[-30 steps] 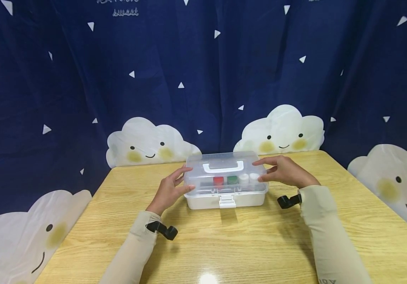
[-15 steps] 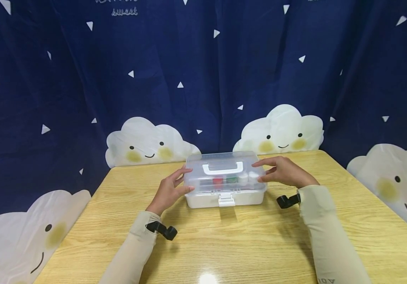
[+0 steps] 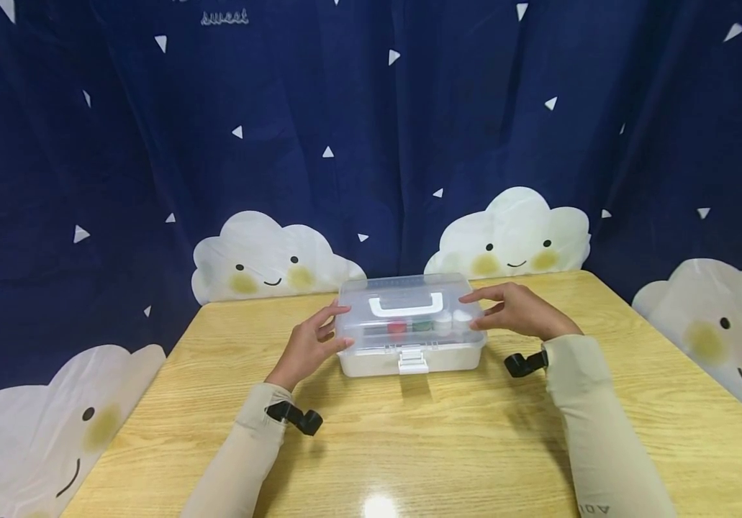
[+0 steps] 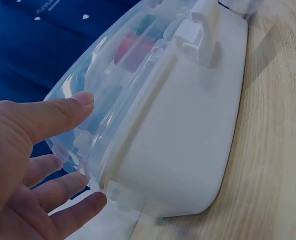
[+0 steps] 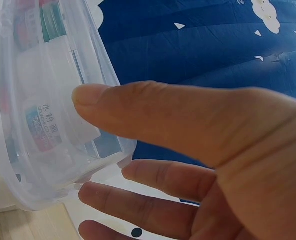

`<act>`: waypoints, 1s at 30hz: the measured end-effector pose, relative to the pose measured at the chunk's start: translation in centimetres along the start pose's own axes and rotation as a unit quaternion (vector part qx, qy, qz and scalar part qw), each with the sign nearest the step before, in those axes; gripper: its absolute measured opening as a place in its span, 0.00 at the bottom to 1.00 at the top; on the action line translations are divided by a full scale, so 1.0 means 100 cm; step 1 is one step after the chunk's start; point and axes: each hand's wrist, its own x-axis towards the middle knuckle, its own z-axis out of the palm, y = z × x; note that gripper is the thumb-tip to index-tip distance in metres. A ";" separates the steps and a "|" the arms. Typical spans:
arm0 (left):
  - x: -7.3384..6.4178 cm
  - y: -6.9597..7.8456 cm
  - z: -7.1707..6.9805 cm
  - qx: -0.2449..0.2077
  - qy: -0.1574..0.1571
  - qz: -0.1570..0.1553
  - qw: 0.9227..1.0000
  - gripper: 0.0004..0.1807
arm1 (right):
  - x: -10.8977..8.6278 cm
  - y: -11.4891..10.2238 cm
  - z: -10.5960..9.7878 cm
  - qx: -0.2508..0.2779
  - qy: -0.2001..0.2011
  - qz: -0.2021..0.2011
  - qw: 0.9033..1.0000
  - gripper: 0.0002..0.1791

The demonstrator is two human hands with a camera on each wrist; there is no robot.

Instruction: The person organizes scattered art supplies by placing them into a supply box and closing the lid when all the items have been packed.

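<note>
A white case (image 3: 377, 362) with a clear lid (image 3: 359, 324) and a white handle (image 3: 406, 310) stands toward the back of the table, its lid down. Through the lid show a red-topped jar (image 3: 396, 327), a green-topped one (image 3: 422, 326) and white paint jars (image 5: 40, 125). My left hand (image 3: 306, 349) lies at the lid's left end, thumb toward the front and fingers spread along the side. At the right end my right hand (image 3: 526, 313) has its thumb and fingertips right at the lid. The front latch (image 4: 195, 37) juts outward.
The case is on a pale wooden table (image 3: 409, 446). Behind it hangs a dark blue curtain (image 3: 280, 93) with white clouds and triangles. Black wrist cameras (image 3: 296, 417) sit on both sleeves.
The case's front edge and latch sit slightly higher in the head view, and the jars show fainter through the lid. Both hands keep their places at its ends.
</note>
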 end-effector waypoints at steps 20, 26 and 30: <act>0.015 -0.026 0.004 0.129 0.019 0.022 0.991 0.31 | -0.002 -0.009 -0.002 -0.048 -0.004 -0.004 0.999 0.32; 0.011 -0.012 0.006 0.172 0.025 0.051 0.984 0.31 | -0.004 -0.021 0.001 -0.061 0.010 -0.012 0.998 0.38; 0.012 -0.001 0.012 0.175 0.019 0.077 0.981 0.30 | -0.003 -0.025 0.008 -0.061 0.013 -0.037 0.997 0.40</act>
